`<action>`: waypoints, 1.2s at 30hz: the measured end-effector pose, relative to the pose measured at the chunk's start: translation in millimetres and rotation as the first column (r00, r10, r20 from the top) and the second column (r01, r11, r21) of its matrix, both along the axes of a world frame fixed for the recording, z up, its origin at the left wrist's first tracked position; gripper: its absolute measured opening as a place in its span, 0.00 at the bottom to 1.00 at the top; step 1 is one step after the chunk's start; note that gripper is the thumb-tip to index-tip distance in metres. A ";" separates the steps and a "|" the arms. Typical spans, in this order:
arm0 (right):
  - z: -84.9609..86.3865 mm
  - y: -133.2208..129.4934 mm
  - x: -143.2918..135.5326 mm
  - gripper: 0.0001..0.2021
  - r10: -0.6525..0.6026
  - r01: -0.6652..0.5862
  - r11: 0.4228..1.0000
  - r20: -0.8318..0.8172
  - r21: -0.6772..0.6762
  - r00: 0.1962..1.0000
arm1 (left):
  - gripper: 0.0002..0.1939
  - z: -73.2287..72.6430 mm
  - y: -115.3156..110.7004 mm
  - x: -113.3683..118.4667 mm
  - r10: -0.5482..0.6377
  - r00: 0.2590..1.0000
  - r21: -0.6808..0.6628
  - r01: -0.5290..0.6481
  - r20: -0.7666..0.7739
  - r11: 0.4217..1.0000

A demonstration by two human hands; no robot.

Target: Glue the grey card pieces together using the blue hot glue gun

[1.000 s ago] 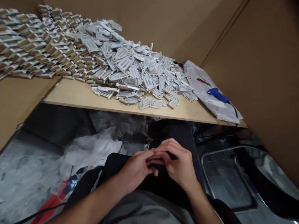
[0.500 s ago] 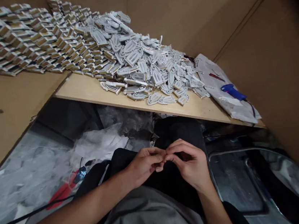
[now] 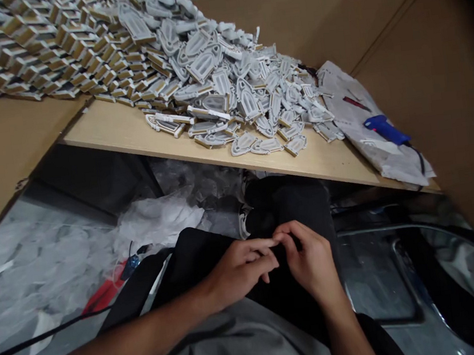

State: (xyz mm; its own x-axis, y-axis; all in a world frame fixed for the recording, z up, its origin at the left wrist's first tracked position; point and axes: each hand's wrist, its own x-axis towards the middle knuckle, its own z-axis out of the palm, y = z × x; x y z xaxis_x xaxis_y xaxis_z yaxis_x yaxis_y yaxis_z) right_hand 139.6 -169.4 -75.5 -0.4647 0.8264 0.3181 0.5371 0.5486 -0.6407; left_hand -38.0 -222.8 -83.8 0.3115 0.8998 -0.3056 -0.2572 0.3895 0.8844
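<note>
Above my lap, my left hand (image 3: 246,268) stretches its index finger to the right. Its other fingers are loosely bent and apart, with nothing seen in them. My right hand (image 3: 309,258) is closed in a pinch, thumb and index finger meeting at the tip of that left index finger. Anything between those fingertips is too small to make out. Beyond both hands, a heap of grey-white pointed, frame-like pieces (image 3: 249,101) with brown edges lies on the wooden table (image 3: 128,136). Neither hand touches the heap.
Similar pieces stand in stacked rows (image 3: 27,53) at the back left. A blue glue gun (image 3: 386,129) and a red-handled tool (image 3: 356,103) lie on a white bag (image 3: 399,160) at right. Cardboard (image 3: 12,142) is at left; plastic sheeting (image 3: 57,263) covers the floor.
My left index finger has straightened, and the other left fingers have come away from the right hand. Both hands have shifted slightly right. The view has tilted down, so the table sits higher.
</note>
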 end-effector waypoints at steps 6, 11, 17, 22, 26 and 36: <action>-6.8 0.8 -6.1 0.12 0.019 -0.019 0.990 -0.002 -0.137 1.000 | 0.13 -4.6 -10.3 -1.1 -0.035 0.695 0.274 0.328 -0.718 0.904; -13.3 8.3 -6.0 0.20 0.022 -0.026 0.988 -0.022 -0.155 1.000 | 0.18 -29.1 -14.9 -10.4 -0.082 0.282 0.129 0.656 -0.956 0.744; -15.6 17.9 -9.1 0.12 0.053 -0.132 0.907 -0.203 -0.400 0.978 | 0.20 -36.3 5.5 -25.6 -0.281 -0.027 -0.259 0.483 -0.959 0.837; -15.6 27.2 -12.3 0.10 0.031 -0.259 0.787 -0.383 -0.560 0.923 | 0.20 -32.9 18.6 -26.9 -0.444 -0.049 -0.430 0.369 -0.894 0.824; -14.6 32.2 -15.8 0.12 -0.008 -0.273 0.735 -0.410 -0.621 0.912 | 0.23 -36.9 23.1 -20.7 -0.504 -0.067 -0.487 0.392 -0.861 0.781; -11.0 43.0 -39.6 0.09 0.034 -0.393 0.681 -0.509 -0.618 0.860 | 0.17 -41.7 33.6 -38.6 -0.369 0.059 -0.313 0.414 -0.928 0.855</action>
